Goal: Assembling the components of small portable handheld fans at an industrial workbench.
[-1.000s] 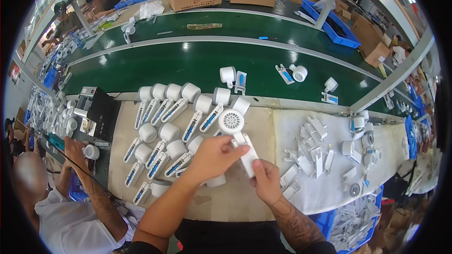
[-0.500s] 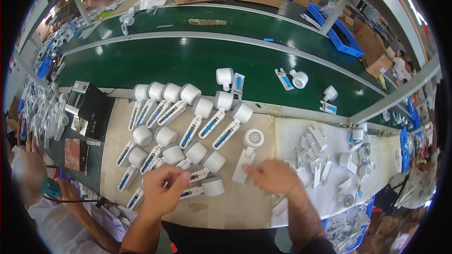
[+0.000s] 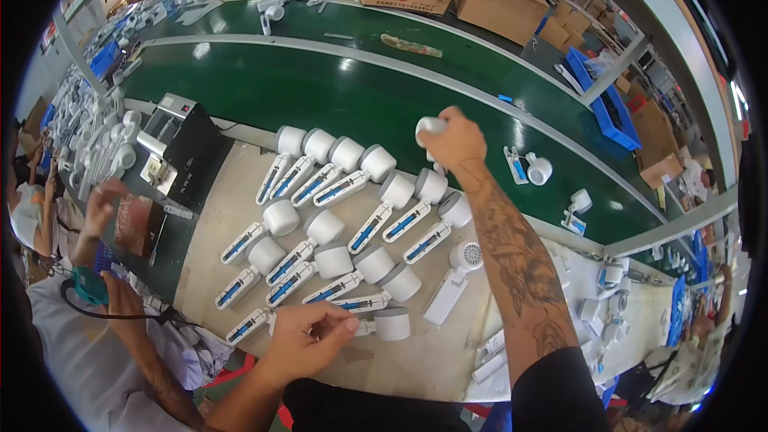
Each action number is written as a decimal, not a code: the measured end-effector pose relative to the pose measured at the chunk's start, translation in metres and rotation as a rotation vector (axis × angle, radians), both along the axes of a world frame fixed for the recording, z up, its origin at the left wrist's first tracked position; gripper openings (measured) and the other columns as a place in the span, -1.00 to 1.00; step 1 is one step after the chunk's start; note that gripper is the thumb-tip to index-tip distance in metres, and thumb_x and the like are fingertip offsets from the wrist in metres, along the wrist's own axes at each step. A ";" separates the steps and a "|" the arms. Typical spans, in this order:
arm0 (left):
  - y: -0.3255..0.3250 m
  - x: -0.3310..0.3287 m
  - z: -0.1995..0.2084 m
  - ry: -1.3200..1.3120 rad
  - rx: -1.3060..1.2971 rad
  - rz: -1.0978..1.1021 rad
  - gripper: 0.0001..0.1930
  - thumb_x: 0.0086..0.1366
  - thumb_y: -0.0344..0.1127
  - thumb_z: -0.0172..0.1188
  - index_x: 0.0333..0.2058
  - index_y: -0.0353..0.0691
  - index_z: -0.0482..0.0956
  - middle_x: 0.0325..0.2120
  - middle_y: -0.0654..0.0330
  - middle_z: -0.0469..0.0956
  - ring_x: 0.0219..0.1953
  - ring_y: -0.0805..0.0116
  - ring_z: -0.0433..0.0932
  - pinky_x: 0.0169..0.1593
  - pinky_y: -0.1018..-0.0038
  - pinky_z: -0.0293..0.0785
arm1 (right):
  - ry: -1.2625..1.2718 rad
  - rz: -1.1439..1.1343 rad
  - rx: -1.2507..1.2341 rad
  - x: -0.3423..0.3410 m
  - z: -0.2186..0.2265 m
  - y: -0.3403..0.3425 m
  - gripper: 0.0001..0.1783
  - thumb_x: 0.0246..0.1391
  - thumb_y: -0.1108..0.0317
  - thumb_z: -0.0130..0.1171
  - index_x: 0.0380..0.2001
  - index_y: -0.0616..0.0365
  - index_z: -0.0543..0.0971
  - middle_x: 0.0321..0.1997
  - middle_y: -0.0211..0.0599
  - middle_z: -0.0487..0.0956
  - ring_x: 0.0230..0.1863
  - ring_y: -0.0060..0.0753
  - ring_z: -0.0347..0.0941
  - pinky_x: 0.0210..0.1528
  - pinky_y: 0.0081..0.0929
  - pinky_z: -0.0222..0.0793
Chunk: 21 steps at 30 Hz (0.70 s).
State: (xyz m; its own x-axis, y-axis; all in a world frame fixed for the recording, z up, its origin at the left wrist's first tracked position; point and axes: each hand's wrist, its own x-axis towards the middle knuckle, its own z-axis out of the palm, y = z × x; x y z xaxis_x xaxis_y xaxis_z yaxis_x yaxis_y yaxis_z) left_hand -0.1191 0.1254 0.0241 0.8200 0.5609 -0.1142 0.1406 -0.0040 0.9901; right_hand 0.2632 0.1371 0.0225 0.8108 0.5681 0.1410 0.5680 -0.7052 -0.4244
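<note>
My right hand (image 3: 460,142) reaches out over the green conveyor belt, closed round the round head of a white handheld fan (image 3: 430,126). Most of that fan's handle is hidden. Low at the front, my left hand (image 3: 310,340) hovers beside the nearest fans, its fingers loosely curled with nothing visible between them. Around it lie several white handheld fans (image 3: 323,226) in slanting rows, heads down, their opened handles showing blue inserts. One fan (image 3: 446,296) with a closed handle lies apart on the right, grille upward.
Two more fans (image 3: 539,170) rest on the belt (image 3: 320,84) to the right. A black machine (image 3: 182,148) stands at the left near a person's arm (image 3: 132,328). Loose white parts (image 3: 490,356) lie on the right of the table. Metal rails and a post (image 3: 680,220) frame the belt.
My right hand has left the closed-handle fan on the table and reached forward to grasp a fan over the belt. The head view has shifted, and the person's hand at left has risen.
</note>
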 end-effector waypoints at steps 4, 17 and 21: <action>0.010 0.020 0.000 0.018 0.149 0.075 -0.79 0.15 -0.31 0.42 -0.31 -0.30 0.66 -0.53 0.27 0.62 -0.54 0.62 0.46 -0.48 0.63 0.33 | -0.042 0.008 0.362 -0.014 0.049 -0.031 -0.31 -0.21 0.02 0.38 -0.01 0.15 0.50 -0.29 -0.03 0.65 -0.27 -0.03 0.64 -0.17 -0.24 0.54; -0.037 0.120 0.022 -0.445 -0.215 -0.124 -0.45 0.26 -0.41 0.28 0.21 -0.27 0.34 -0.16 0.10 0.61 -0.14 0.39 0.60 -0.02 0.44 0.49 | 0.805 0.222 1.048 -0.136 0.086 -0.167 -0.49 0.16 0.27 0.08 0.14 0.28 0.37 -0.05 -0.17 0.58 -0.15 -0.35 0.60 -0.28 -0.45 0.61; -0.052 0.110 0.021 -0.448 -0.850 -0.296 -0.67 0.39 -0.38 0.13 0.10 -0.26 0.45 -0.14 0.18 0.59 -0.12 0.47 0.56 0.02 0.46 0.47 | 0.929 0.298 1.274 -0.142 0.081 -0.188 -0.47 0.18 0.32 0.08 0.20 0.23 0.31 -0.01 -0.20 0.55 -0.05 -0.36 0.56 -0.18 -0.41 0.62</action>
